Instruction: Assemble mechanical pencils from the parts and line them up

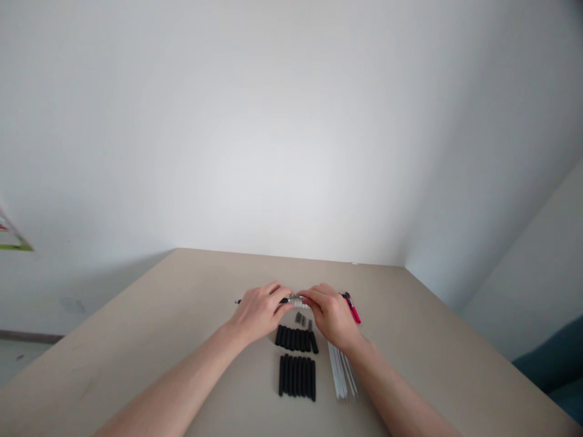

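Note:
My left hand [262,309] is closed, its thumb and fingers pinching a slim black pen barrel [285,300]. A thin black piece with a red end [237,301] sticks out past its left side; whether it belongs to the same pen I cannot tell. Close by on the right, my right hand [331,312] is closed too, fingertips together on a small part hidden by the fingers. Small whitish pieces [300,304] lie behind and between the hands. Nearer me are a few small grey springs [300,318], a row of short black tubes [294,338] and a row of longer black tubes [297,376].
Several white pen refills [339,373] lie beside my right forearm. Red pens [352,308] rest beyond my right hand. The beige table [204,273] meets a white wall [291,152] at its back edge. A dark teal object [555,358] stands off the right edge.

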`<state>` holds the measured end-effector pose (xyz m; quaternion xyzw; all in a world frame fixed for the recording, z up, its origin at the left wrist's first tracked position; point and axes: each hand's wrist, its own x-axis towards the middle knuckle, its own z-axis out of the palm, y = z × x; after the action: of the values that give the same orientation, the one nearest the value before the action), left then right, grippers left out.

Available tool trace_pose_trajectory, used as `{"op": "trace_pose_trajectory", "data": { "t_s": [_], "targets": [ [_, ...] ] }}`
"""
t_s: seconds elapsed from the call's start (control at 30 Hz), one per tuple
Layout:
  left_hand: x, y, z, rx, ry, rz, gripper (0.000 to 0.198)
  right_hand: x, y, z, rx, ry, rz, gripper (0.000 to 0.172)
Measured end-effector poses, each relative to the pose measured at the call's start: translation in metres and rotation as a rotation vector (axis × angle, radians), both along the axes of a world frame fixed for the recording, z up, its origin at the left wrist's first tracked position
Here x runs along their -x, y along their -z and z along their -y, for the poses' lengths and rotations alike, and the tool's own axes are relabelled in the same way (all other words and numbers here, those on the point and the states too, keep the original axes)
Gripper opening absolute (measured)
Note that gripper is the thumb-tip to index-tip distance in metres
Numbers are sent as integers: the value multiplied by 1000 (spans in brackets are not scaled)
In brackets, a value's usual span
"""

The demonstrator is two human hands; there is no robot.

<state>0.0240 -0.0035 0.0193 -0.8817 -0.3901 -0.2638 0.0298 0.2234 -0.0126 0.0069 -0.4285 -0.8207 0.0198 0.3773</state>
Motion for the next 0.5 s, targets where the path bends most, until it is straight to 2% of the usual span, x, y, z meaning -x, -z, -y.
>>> {"op": "trace_pose_trajectory", "data": {
  "t_s": [0.27, 0.5],
  "targets": [
    [2, 5, -2, -2, 115, 11, 12, 9, -7, 5, 42, 6, 39, 14],
    [0, 4, -3, 44, 35, -12, 11, 11, -6, 7, 51, 13, 26, 15]
  ]
}}
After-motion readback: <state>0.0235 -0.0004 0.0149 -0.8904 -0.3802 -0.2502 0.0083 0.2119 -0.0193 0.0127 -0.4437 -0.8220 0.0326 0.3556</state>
